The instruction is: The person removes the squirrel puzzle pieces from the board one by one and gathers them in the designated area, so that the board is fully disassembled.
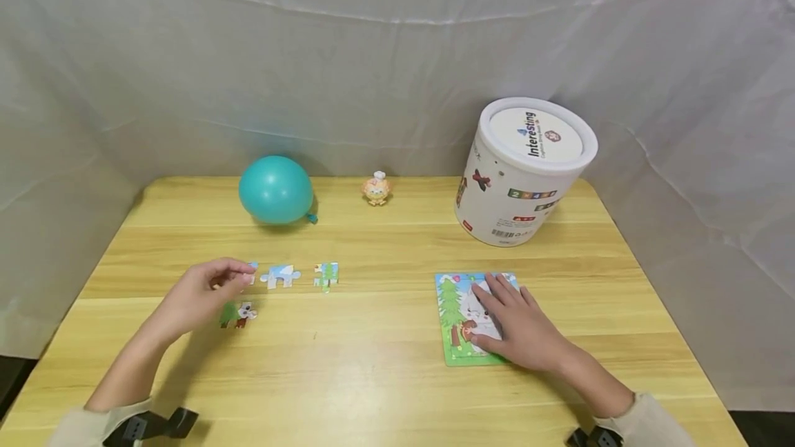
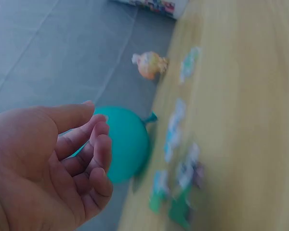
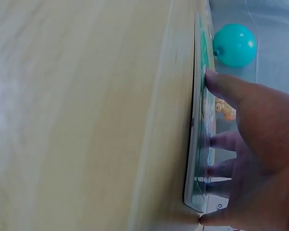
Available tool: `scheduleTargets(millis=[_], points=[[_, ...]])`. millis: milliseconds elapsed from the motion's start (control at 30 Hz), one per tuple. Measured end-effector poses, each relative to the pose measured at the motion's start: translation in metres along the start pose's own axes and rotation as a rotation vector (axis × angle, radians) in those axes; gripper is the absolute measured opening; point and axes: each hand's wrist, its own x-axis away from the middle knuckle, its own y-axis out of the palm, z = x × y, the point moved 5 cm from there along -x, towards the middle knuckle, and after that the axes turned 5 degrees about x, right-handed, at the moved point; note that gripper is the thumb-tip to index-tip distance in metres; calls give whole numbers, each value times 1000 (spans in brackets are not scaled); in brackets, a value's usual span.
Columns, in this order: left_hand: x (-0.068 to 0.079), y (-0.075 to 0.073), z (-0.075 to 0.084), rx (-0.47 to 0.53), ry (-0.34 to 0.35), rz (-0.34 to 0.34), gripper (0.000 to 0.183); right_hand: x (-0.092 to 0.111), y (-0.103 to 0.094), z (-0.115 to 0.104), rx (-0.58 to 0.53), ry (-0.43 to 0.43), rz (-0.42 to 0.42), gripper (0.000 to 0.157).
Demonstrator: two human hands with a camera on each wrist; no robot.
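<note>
My left hand (image 1: 201, 295) hovers over the left of the table, fingers loosely curled and holding nothing in the left wrist view. Just beyond its fingertips lies a jigsaw piece (image 1: 252, 267), partly hidden by them. Two more pieces follow to the right, a blue-and-white one (image 1: 281, 276) and a green one (image 1: 327, 276). Nearer me, a piece with a grey-and-white animal (image 1: 246, 310) lies partly behind the hand. My right hand (image 1: 522, 326) rests with spread fingers on a square picture puzzle (image 1: 451, 316) showing a green tree and a white animal, covering its right side.
A teal balloon (image 1: 276, 190) lies at the back left. Right of it stands a small orange figure with a white hat (image 1: 376, 190). A large white lidded tub (image 1: 522, 178) stands at the back right, and a grey cloth (image 1: 397, 88) hangs behind the table.
</note>
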Motion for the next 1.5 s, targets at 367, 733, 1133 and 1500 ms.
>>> scheduleTargets(millis=[367, 733, 1133, 1500], points=[[-46, 56, 65, 83, 196, -116, 21, 0, -9, 10, -107, -2, 67, 87], [-73, 160, 125, 169, 287, -330, 34, 13, -9, 25, -148, -44, -30, 93], [-81, 247, 159, -65, 401, -419, 46, 20, -2, 27, -163, -44, -85, 81], [-87, 280, 157, -274, 431, -431, 43, 18, 0, 27, -151, -53, -117, 87]])
